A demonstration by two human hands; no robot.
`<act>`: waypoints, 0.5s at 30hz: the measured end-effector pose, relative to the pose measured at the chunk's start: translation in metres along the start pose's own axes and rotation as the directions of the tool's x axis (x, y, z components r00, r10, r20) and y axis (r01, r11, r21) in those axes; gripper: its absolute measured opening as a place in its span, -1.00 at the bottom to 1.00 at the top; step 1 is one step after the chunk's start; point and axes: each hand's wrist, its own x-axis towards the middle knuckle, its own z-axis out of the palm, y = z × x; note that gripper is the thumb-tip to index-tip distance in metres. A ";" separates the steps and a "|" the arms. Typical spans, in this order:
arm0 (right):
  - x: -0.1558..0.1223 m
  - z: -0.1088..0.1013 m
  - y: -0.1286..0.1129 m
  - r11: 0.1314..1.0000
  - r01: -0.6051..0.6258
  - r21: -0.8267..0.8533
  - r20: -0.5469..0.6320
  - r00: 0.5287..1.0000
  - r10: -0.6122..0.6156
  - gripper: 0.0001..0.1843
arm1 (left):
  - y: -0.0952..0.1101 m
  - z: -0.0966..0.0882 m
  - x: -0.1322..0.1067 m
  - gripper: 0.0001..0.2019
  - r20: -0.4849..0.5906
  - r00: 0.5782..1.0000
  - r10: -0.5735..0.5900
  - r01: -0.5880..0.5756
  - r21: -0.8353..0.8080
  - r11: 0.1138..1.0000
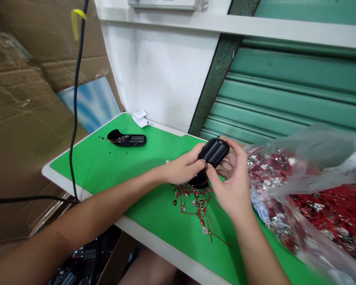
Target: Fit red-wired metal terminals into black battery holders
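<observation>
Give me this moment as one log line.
left hand: on casing | right hand: on casing | table: second casing, wired parts

No text can be read; the faint marks on the white paper slip (140, 118) at the tabletop (87, 168) edge are too small.

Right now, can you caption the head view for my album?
Left hand and right hand hold a black casing near red wires.

Wired contacts (205, 230) on table (89, 166); casing (137, 140) left, bag (311, 182) right.
</observation>
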 end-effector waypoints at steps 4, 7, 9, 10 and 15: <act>0.002 0.001 0.002 0.994 -0.076 0.079 -0.009 0.997 0.077 -0.23 | -0.003 -0.002 -0.001 -0.51 0.035 0.998 0.055 -0.056 0.050 0.997; 0.002 0.001 0.003 0.987 -0.110 0.114 -0.010 0.994 0.112 -0.27 | -0.005 -0.003 -0.001 -0.54 0.050 0.997 0.057 -0.061 0.071 0.996; 0.003 0.001 0.004 0.987 -0.109 0.119 -0.018 0.994 0.112 -0.30 | -0.005 -0.004 -0.002 -0.55 0.060 0.997 0.055 -0.060 0.091 0.994; 0.003 0.000 0.004 0.987 -0.105 0.119 -0.021 0.994 0.108 -0.30 | -0.004 -0.004 -0.002 -0.56 0.060 0.997 0.056 -0.062 0.100 0.993; 0.002 0.002 0.004 0.988 -0.101 0.117 -0.031 0.994 0.105 -0.31 | -0.004 -0.004 -0.002 -0.60 0.043 0.997 0.061 -0.065 0.119 0.991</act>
